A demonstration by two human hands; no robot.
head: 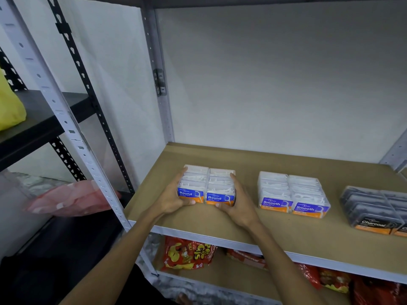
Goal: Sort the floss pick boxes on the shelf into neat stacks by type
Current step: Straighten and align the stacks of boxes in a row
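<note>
Clear "Round" floss pick boxes [207, 186] with blue and orange labels sit in two side-by-side rows at the left of the brown shelf board [231, 219]. My left hand [174, 197] presses the group's left side and my right hand [237, 203] presses its right side, squeezing the boxes between them. To the right stand the "Smooth" boxes [293, 193], also two rows of clear boxes. At the far right lie dark "Charcoal" boxes [374, 210], partly cut off by the frame edge.
A grey metal upright [72, 133] borders the shelf on the left. Red snack bags [189, 254] fill the shelf below. A pink bag [72, 199] and a yellow bag [10, 104] sit on the black rack to the left. White wall lies behind.
</note>
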